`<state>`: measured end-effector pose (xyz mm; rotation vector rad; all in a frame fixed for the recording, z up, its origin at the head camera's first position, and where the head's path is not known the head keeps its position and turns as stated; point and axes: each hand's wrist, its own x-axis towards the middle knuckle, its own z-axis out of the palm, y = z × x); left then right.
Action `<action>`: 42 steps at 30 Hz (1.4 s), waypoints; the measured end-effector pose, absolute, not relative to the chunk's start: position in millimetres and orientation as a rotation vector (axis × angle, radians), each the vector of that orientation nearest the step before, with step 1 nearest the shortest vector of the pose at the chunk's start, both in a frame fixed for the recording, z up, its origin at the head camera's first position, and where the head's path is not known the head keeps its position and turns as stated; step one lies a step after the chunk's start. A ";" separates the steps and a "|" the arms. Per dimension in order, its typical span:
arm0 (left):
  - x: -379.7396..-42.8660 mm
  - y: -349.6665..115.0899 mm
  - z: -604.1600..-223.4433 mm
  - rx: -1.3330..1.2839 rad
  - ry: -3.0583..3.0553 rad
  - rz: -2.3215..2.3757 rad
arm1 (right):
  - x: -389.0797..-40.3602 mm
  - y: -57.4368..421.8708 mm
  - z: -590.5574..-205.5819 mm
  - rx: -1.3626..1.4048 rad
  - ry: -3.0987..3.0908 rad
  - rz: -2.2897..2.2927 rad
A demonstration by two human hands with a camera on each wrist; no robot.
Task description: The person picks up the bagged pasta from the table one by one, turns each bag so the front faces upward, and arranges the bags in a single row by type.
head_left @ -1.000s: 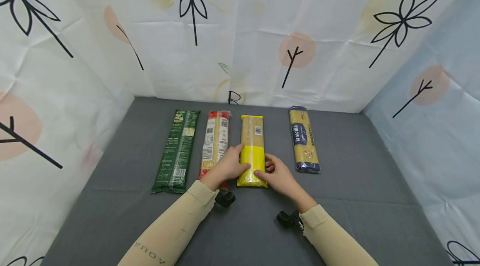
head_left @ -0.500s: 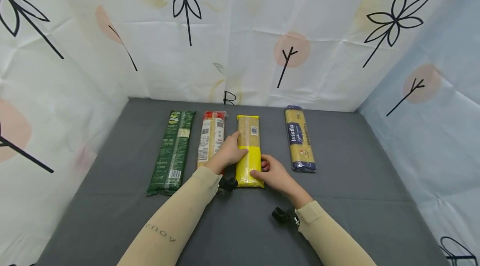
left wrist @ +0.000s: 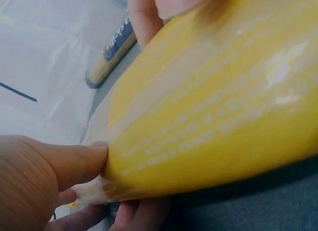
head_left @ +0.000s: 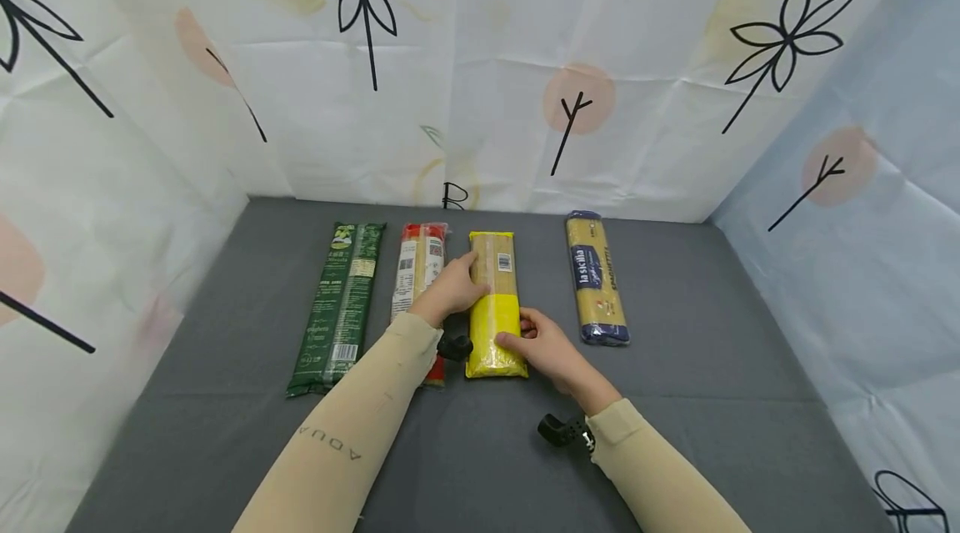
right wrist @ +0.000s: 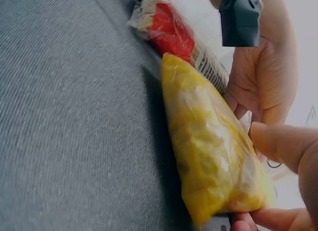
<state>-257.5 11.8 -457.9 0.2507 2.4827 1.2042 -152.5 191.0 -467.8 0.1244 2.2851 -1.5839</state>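
A yellow-and-clear spaghetti pack (head_left: 496, 324) lies lengthwise between both hands. My left hand (head_left: 453, 291) grips its left edge near the middle, thumb on top and fingers curled below, as the left wrist view shows. On the right edge, closer to the near end, my right hand (head_left: 551, 349) pinches the pack with the thumb (right wrist: 278, 141) over the top and fingers at the underside. Beneath my left forearm and hand, a red-ended spaghetti pack (head_left: 408, 266) is partly hidden. In the right wrist view, the yellow pack's crinkled near end (right wrist: 208, 151) sits close over the grey cloth.
A green spaghetti pack (head_left: 337, 308) lies at the left. Off to the right is a blue-and-gold "la sicilia" pack (head_left: 597, 283). The grey cloth-covered table (head_left: 675, 433) is bordered by patterned white curtains (head_left: 510, 99) at the back and sides.
My left hand has slid away from me along the yellow pack's left edge. My right hand keeps its place on the pack. The head view has shifted slightly.
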 end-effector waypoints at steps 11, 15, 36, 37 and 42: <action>-251.6 9.5 -467.1 0.088 2.206 1.541 | -148.3 183.3 -465.7 0.154 2.119 -1.818; -249.4 9.9 -468.0 0.040 2.147 1.625 | -147.9 183.4 -464.2 0.181 2.078 -1.890; -237.8 9.6 -455.0 0.188 2.308 1.696 | -142.0 193.6 -454.4 -0.019 2.236 -1.949; -237.1 9.5 -453.5 0.200 2.302 1.706 | -141.6 194.5 -452.8 -0.042 2.276 -1.922; -232.8 9.1 -444.5 0.269 2.217 1.806 | -138.1 196.8 -443.8 -0.172 2.567 -1.729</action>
